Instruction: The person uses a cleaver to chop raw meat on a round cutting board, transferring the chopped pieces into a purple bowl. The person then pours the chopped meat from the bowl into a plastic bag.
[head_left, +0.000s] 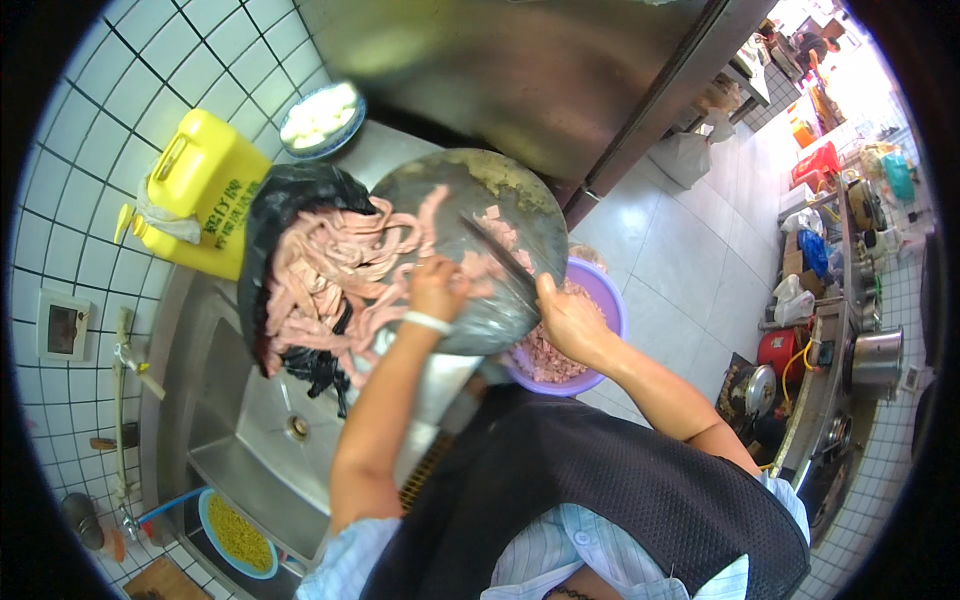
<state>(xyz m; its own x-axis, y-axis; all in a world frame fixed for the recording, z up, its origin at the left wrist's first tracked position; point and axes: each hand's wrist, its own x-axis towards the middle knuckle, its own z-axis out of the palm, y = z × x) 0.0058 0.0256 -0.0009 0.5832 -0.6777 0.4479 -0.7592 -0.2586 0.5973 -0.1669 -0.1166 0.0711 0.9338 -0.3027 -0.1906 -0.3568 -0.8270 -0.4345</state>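
Note:
My right hand (574, 319) grips a cleaver (501, 256), its blade slanting over a round chopping board (517, 176). Small pink cut pieces (499, 225) lie on the board around the blade. My left hand (437, 291), fingers curled, holds pale pink strips of meat or offal against the board, left of the blade. A heap of these long strips (322, 255) spills from a black plastic bag (300, 184) onto the board's left side. Below the board's right edge, partly hidden by my right hand, a purple basin (619, 311) contains many chopped pieces (551, 360).
A steel sink (277, 442) is at lower left, with a blue bowl of yellow-green food (238, 532) beyond it. A yellow jerrycan (206, 195) and a bowl of white pieces (321, 120) stand by the tiled wall. A metal cabinet (487, 67) rises behind the board.

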